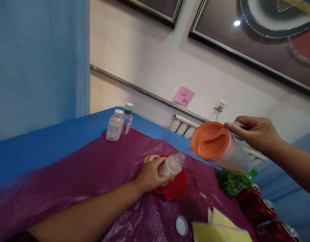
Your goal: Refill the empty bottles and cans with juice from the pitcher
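My left hand is wrapped round a clear bottle with a pale label, tilted to the right with its uncapped mouth facing the pitcher. Beneath it lies a red scalloped dish. On the right, my right hand grips the handle of a translucent pitcher with an orange lid. The pitcher is tipped left, and a thin stream of clear liquid runs from its spout towards the bottle's mouth. A white cap lies on the purple plastic sheet in front.
Two capped bottles, a white-lidded one and a green-banded one, stand at the back left. A green bottle, several red cans and yellow cloths lie at the right. A wall with a metal rail closes off the back.
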A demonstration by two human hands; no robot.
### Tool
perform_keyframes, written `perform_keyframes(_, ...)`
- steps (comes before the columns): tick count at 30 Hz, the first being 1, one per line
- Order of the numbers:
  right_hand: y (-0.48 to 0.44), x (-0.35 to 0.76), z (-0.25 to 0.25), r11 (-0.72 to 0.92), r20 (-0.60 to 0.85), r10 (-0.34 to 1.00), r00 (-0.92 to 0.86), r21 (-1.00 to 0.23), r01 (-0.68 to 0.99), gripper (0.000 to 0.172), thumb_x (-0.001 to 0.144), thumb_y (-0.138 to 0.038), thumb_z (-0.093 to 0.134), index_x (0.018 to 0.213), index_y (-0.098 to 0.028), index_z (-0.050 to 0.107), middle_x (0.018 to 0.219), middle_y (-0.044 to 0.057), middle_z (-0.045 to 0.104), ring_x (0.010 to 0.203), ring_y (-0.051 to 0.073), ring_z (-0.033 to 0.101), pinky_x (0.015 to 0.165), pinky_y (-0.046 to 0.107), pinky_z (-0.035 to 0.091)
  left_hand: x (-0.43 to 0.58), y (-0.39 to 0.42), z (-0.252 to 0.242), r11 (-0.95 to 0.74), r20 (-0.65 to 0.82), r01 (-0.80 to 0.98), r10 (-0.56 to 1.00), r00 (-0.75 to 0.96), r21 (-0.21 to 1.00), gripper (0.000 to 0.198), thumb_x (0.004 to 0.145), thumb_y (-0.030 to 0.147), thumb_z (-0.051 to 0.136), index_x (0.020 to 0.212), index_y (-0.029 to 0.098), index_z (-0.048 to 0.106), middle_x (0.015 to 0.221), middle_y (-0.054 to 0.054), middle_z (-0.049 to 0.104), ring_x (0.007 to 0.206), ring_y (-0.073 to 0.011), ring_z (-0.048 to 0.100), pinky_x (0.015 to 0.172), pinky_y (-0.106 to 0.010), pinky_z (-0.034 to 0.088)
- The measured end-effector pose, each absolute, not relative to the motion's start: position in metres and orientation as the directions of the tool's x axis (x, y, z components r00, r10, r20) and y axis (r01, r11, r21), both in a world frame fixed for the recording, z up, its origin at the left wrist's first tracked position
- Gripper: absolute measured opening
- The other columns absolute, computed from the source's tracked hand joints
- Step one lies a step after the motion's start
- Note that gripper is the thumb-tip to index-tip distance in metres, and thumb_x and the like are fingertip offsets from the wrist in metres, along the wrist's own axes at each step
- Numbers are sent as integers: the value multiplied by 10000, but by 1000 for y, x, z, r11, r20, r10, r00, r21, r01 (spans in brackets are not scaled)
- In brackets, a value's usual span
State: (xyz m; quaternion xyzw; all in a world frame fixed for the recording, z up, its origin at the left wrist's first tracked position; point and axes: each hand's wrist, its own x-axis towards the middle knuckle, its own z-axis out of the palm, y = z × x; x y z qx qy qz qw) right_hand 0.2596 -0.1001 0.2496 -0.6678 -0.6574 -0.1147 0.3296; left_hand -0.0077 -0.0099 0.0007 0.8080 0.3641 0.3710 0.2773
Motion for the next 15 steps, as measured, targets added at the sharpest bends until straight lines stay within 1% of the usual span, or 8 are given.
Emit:
perform_keyframes(7,-102,258,253,79,577,810,106,-286,955,589,750,-681,680,519,-206,419,566,-43,275,538,95,274,503,273,211,-8,-10,1,-574,382,394,798,466,718,749,603,463,899,1286,239,691,1229,-99,672,1187,-340,582,1078,-489,443)
perform_keyframes(15,-104,260,253,102,595,801,72,-254,962,630,763,-753,659,533,-207,447,561,-40,294,545,105,282,498,272,229,-8,-11,1,-574,388,387,798,461,721,736,605,454,895,1282,252,690,1219,-88,672,1191,-337,578,1080,-485,442)
